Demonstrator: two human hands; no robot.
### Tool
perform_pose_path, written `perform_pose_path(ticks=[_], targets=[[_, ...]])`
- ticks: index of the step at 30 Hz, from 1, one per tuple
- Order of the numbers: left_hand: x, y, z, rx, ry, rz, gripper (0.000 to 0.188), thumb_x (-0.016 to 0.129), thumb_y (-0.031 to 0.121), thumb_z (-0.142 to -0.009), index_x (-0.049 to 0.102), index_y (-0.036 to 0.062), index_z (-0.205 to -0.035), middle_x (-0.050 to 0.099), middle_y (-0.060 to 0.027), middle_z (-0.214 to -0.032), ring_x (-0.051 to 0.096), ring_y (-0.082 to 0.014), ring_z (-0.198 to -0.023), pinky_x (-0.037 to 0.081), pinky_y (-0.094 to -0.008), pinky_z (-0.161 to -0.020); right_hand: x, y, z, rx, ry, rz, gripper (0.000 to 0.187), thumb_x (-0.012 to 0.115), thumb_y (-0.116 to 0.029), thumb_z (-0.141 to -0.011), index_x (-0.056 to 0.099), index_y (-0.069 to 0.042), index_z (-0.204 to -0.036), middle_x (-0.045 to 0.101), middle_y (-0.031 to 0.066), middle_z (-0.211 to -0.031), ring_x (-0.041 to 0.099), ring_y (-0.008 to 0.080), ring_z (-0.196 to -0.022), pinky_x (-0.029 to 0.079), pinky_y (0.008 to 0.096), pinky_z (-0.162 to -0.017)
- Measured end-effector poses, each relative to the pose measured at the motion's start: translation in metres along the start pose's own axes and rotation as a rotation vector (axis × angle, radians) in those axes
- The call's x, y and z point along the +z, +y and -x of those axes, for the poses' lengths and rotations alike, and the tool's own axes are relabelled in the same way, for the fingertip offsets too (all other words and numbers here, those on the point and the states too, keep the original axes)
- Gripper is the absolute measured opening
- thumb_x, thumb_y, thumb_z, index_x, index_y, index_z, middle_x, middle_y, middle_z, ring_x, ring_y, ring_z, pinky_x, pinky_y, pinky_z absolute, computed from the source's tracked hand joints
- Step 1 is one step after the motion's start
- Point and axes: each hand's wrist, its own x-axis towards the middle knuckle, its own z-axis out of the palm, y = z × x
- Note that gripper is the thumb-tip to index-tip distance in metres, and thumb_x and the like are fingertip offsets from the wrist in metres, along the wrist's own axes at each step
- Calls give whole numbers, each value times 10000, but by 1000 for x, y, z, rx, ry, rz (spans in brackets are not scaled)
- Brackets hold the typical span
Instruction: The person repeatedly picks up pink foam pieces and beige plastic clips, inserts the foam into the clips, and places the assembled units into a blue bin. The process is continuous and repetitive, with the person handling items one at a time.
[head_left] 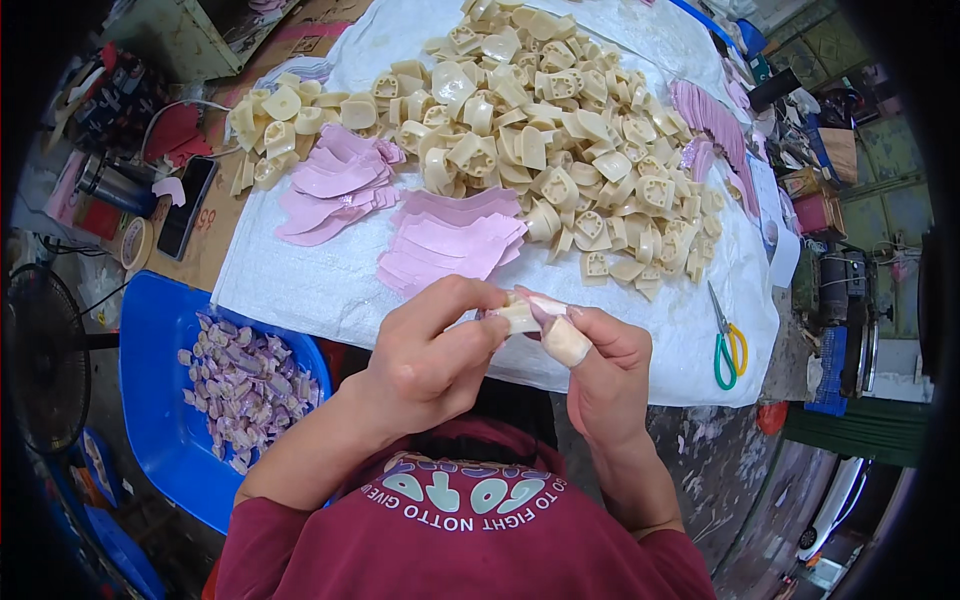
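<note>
Between the fingertips of my left hand [428, 352] is a small cream plastic shoe heel [517, 320], held above the table's near edge. My right hand [612, 375] is closed, pinching a pink sheet piece [543, 308] against that heel; its thumb wears a cream-coloured wrap. How far the pink covers the heel is partly hidden by my fingers. Just beyond my hands lies a fanned stack of pink cut pieces [455, 240], with a second pink stack [335, 190] to its left. A big heap of cream heels [540, 140] spreads over the white cloth [300, 285].
At lower left, a blue tub [165, 420] holds many pink-covered heels [245, 385]. Green-and-yellow-handled scissors [728, 345] lie at the cloth's right. More pink pieces [720, 125] hang together farther back. A phone [188, 208], tape roll [136, 243] and flask [115, 185] sit at left.
</note>
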Motion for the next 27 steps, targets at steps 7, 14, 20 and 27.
perform_pose_path(ticks=[7,14,20,27], targets=[[18,-6,0,-169,43,-78,214,632,-117,-699,618,-8,-882,606,-170,-932,622,-274,-725,503,-318,-606,5,6,-15,-227,-31,579,214,607,-5,-867,622,62,-1070,680,126,-998,648,135,-914,513,255,-781],[17,-8,-1,-253,133,10,192,648,-124,-736,603,3,-873,598,-171,-1017,644,-253,-809,518,-300,-681,9,10,-21,-121,-6,334,209,630,-9,-844,581,7,-1047,669,77,-892,665,133,-833,549,261,-678],[22,-15,2,-513,164,342,154,640,-103,-780,582,3,-874,586,-131,-1046,627,-182,-835,536,-286,-707,-13,15,-36,-55,-186,190,160,640,-69,-860,629,-14,-1010,641,84,-1058,635,144,-891,524,286,-763],[23,-11,5,-673,143,764,124,655,-58,-825,590,3,-910,561,-81,-1043,622,-147,-847,549,-282,-736,-15,30,-30,-285,-31,282,120,657,-46,-837,654,-18,-954,614,108,-1142,610,170,-977,483,307,-829]])
